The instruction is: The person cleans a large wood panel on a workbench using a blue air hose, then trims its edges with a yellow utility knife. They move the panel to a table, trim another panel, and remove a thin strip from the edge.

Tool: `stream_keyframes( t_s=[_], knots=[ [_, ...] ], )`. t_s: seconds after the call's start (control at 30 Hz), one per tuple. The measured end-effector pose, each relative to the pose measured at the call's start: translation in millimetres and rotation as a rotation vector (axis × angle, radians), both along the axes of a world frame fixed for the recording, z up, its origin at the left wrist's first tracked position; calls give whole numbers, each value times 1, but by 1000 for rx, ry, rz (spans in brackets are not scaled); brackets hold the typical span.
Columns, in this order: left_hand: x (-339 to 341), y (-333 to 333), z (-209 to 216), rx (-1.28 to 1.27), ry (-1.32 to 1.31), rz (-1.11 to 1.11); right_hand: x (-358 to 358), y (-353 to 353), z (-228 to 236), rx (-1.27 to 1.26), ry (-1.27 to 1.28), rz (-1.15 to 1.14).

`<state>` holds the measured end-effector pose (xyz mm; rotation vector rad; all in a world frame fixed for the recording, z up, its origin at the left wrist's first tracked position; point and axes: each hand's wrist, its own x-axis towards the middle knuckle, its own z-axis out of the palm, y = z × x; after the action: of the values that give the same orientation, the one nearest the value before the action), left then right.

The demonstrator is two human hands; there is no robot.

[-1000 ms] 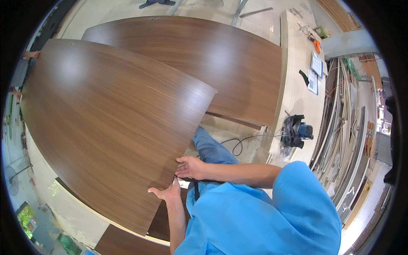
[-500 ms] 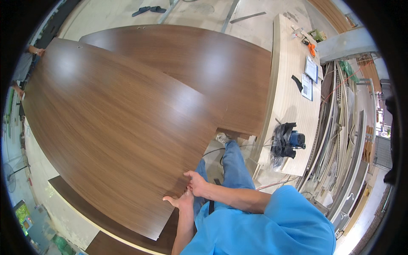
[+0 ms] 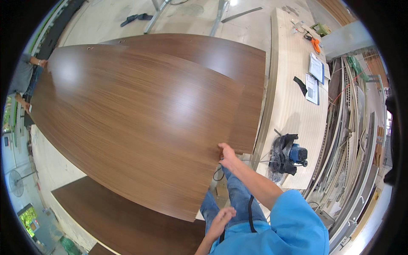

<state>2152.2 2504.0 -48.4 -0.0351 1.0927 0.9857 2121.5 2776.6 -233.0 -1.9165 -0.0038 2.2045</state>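
A large brown wood-grain panel [image 3: 140, 123] lies slantwise over a second brown panel [image 3: 238, 59]. My right hand [image 3: 227, 155] grips the near right edge of the top panel, thumb on its upper face and the other fingers under the edge. My left hand [image 3: 223, 217] is off the panel, in front of my thighs; it appears to hold nothing, its fingers loosely apart. At the far left, a co-worker's hands [image 3: 42, 63] hold the opposite end of the same panel.
More dark panels [image 3: 127, 216] lie at lower left. The pale workbench [image 3: 289, 106] on the right carries a blue power tool [image 3: 298, 154], clipboards [image 3: 312, 88] and an orange tool [image 3: 315, 44]. Strips of trim [image 3: 340, 127] are piled beyond it. Slippers [image 3: 136, 18] lie on the floor.
The top panel's near end has swung right and away from me, covering more of the panel beneath. My left hand has let go of its edge; my right hand has moved forward and right with it.
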Motion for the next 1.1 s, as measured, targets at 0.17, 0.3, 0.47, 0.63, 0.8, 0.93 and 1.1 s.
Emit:
stream_keyframes(
  t_s=[0.17,0.3,0.47,0.63,0.8,0.93,1.1],
  knots=[
    [8,-60,-9,-313,52,158,53,138,-63,224,47,-39],
    [4,-134,14,-494,675,-39,88,247,-91,321,13,18],
    [-1,-224,9,-846,780,-385,127,348,-126,518,-66,-7],
    [-4,-292,17,-951,647,-735,164,382,-188,534,-197,-38],
    [-15,-268,51,-999,466,-749,203,393,-221,508,-281,79],
    [-22,-209,34,-1067,518,-758,210,393,-208,527,-345,231],
    [-9,-167,24,-1028,663,-222,236,334,-177,1144,-882,965]
  ],
)
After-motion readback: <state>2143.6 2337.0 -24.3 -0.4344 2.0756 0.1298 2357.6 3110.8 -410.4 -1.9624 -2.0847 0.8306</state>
